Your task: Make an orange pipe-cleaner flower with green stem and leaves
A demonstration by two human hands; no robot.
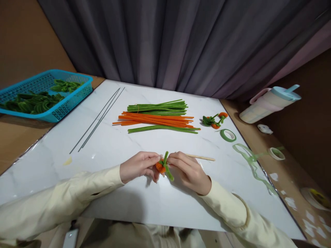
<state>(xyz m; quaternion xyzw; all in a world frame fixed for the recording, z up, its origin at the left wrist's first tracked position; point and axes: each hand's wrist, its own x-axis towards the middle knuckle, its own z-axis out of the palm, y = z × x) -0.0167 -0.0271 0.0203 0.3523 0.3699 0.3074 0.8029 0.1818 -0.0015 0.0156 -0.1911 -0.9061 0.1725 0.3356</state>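
A small round orange pipe-cleaner piece (160, 167) with green pipe-cleaner ends (169, 172) sticking out is held over the near middle of the white tabletop. My left hand (141, 166) pinches its orange part between thumb and fingers. From the other side, the closed fingers of my right hand (190, 171) meet the green part; their tips are partly hidden. A thin wooden stick (201, 157) shows behind my right hand, and I cannot tell whether it is held or lying down. Beyond both hands lie bundles of green pipe cleaners (157, 108) and orange pipe cleaners (155, 119).
Thin dark wires (97, 120) lie left of the bundles. A blue basket (55, 115) holds green pieces. At the right are finished orange-and-green pipe-cleaner pieces (214, 120), green tape (228, 135), a loose green strip (249, 158) and a tumbler (269, 103).
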